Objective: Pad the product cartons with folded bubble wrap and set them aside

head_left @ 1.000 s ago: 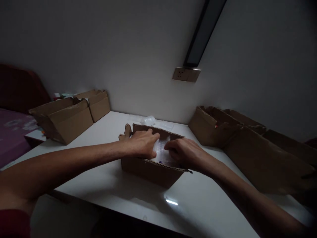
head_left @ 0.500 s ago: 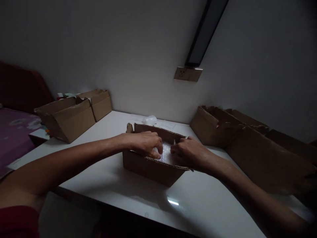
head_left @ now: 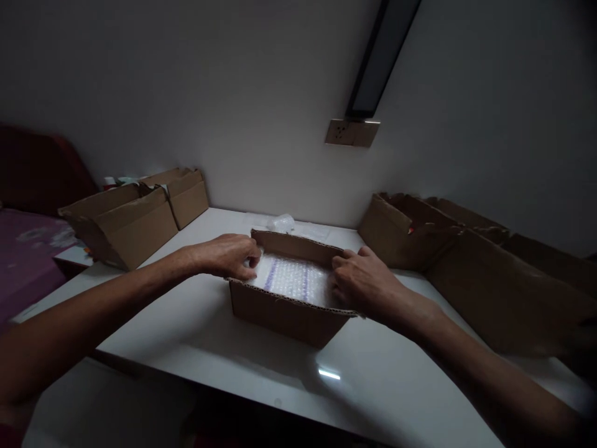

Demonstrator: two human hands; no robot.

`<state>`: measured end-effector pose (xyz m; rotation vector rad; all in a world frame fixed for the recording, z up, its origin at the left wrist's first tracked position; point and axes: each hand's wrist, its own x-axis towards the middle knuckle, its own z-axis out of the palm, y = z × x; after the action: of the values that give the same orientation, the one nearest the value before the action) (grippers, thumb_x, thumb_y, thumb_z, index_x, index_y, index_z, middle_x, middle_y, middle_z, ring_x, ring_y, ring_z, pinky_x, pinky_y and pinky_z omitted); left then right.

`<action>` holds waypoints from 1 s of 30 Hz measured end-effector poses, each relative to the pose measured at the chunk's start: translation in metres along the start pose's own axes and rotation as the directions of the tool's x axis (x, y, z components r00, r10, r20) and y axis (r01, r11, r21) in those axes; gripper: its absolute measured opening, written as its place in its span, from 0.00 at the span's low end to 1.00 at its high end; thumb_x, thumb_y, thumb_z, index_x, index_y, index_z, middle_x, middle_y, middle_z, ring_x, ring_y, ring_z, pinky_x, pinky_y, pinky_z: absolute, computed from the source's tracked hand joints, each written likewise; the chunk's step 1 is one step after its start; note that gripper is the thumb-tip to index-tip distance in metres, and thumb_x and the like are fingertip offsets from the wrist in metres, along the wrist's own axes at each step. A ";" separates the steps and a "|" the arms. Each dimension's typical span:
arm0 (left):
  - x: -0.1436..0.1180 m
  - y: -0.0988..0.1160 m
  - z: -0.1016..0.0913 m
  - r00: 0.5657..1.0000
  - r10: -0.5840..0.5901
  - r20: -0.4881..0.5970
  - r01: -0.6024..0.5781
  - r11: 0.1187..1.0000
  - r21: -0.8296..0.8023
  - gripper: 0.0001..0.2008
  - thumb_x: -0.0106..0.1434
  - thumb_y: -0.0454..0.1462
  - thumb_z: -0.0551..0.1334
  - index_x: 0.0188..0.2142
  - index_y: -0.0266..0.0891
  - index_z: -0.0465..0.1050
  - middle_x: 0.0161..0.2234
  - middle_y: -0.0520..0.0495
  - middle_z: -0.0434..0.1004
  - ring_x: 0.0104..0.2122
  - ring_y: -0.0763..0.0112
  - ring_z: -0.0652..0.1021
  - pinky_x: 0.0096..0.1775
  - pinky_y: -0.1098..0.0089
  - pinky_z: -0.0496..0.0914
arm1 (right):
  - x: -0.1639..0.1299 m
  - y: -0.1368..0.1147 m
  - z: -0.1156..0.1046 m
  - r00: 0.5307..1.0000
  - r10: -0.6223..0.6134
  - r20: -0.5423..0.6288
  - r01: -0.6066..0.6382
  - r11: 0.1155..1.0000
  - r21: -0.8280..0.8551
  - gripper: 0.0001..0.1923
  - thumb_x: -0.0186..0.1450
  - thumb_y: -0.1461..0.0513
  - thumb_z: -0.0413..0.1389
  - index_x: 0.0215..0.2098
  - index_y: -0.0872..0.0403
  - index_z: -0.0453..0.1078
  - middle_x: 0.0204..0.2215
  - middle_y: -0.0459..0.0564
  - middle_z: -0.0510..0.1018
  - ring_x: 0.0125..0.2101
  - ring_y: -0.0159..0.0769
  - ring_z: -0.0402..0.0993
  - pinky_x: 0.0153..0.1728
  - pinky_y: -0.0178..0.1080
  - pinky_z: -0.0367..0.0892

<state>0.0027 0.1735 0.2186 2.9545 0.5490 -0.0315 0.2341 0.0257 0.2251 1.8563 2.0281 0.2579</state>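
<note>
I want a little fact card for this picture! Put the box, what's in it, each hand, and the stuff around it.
Middle box: brown cardboard, open on top, on a white table
Inside: bubble wrap with purple stripes
Left hand: fingers curled at the box's left end; grip unclear
Right hand: fingers curled at its right end; grip unclear
Behind: crumpled clear plastic
Sides: more cardboard boxes left and right
Wall: a socket plate

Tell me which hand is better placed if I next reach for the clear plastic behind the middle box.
Probably your left hand: it is at the left end of the cardboard box, closer to the crumpled clear plastic. Your right hand is at the opposite end, farther away.
</note>
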 end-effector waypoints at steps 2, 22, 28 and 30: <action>-0.002 -0.003 -0.002 1.000 0.027 -0.009 -0.027 0.999 -0.045 0.08 0.60 0.40 0.61 0.34 0.41 0.77 0.34 0.49 0.78 0.36 0.67 0.75 0.40 0.69 0.66 | -0.007 0.005 0.002 0.998 -0.046 -0.039 0.049 0.996 0.080 0.09 0.63 0.66 0.56 0.27 0.55 0.76 0.33 0.56 0.81 0.42 0.46 0.73 0.40 0.44 0.56; -0.005 0.019 0.125 0.822 -0.465 -0.328 -0.138 0.396 -0.908 0.43 0.55 0.47 0.69 0.66 0.43 0.54 0.58 0.38 0.71 0.55 0.52 0.75 0.55 0.56 0.72 | -0.040 -0.026 0.124 0.826 0.490 -0.277 0.062 0.410 0.910 0.25 0.62 0.53 0.57 0.56 0.53 0.65 0.49 0.56 0.77 0.45 0.51 0.75 0.44 0.48 0.73; -0.018 0.023 0.106 0.745 -0.498 -0.443 -0.179 0.491 -0.853 0.39 0.58 0.47 0.68 0.65 0.42 0.57 0.55 0.39 0.74 0.51 0.57 0.78 0.51 0.62 0.75 | -0.028 -0.008 0.092 0.805 0.493 -0.330 0.033 0.518 0.855 0.17 0.62 0.50 0.56 0.42 0.53 0.72 0.38 0.56 0.80 0.38 0.50 0.75 0.37 0.45 0.71; -0.036 0.015 0.097 0.662 -0.601 -0.447 -0.121 0.502 -0.856 0.36 0.58 0.48 0.68 0.62 0.39 0.62 0.52 0.40 0.77 0.48 0.57 0.80 0.48 0.62 0.76 | -0.008 -0.013 0.074 0.818 0.421 -0.392 0.144 0.510 0.848 0.22 0.60 0.52 0.58 0.49 0.53 0.70 0.44 0.56 0.79 0.42 0.50 0.75 0.41 0.46 0.71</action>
<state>-0.0254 0.1333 0.1257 1.7507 0.8022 1.0926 0.2515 0.0081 0.1535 2.8404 2.6999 -0.2948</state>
